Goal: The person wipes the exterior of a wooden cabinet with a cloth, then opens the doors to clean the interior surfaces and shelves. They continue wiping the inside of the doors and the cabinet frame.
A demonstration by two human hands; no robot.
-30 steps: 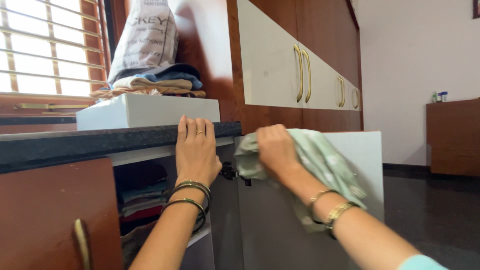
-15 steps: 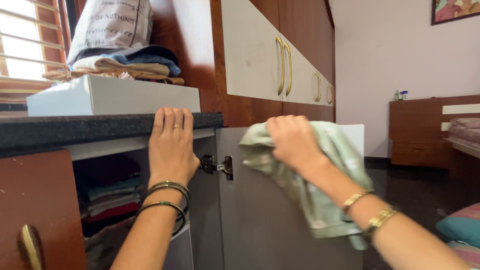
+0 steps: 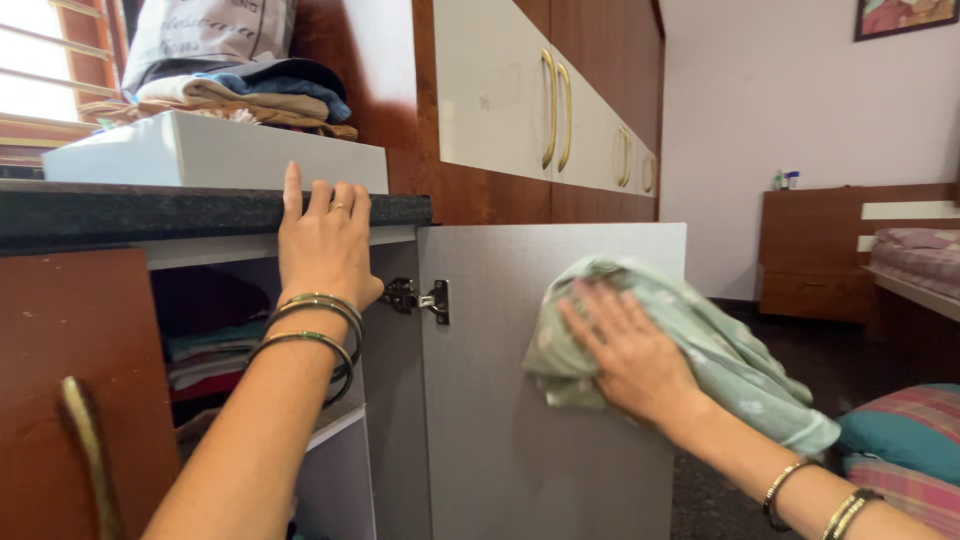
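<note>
My left hand (image 3: 322, 245) rests with its fingers over the front edge of a dark stone countertop (image 3: 150, 212), above an open cupboard. My right hand (image 3: 625, 352) presses a pale green cloth (image 3: 700, 345) flat against the grey inner face of the open cupboard door (image 3: 520, 430). The cloth drapes over the back of my wrist and hangs to the right. A metal hinge (image 3: 420, 297) joins the door to the cupboard frame between my two hands. Bangles sit on both wrists.
Folded clothes lie on shelves inside the cupboard (image 3: 210, 350). A white box (image 3: 215, 152) with stacked clothes and a bag stands on the countertop. A brown door with a brass handle (image 3: 85, 440) is at left. Tall wardrobes (image 3: 540, 100), a bed (image 3: 915, 265) and cushions (image 3: 900, 450) are to the right.
My right hand has slid the cloth down and to the right across the door's inner face. My left hand stays on the countertop edge.
</note>
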